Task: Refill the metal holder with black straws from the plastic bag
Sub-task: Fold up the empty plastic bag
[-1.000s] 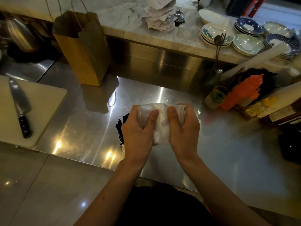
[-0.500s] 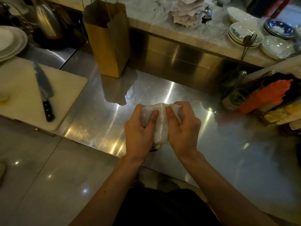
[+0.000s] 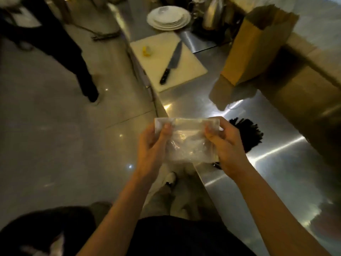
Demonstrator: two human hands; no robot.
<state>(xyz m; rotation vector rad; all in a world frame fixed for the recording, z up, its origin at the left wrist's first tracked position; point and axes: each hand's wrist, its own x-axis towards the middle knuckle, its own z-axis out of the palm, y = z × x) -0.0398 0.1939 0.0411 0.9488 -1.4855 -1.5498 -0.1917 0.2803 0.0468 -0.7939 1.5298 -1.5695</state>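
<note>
Clear plastic bag [image 3: 186, 143] is held stretched btwn left hand [image 3: 150, 150] & right hand [image 3: 226, 146], each pinched shut on a top corner, w/ black straws [image 3: 247, 134] seen just behind on steel counter [image 3: 276, 163].

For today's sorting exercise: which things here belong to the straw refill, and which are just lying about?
Belongs to the job:
clear plastic bag, held by left hand and right hand
bundle of black straws

Just lying about:
black-handled kitchen knife
white cutting board
stack of white plates
brown paper bag
</note>
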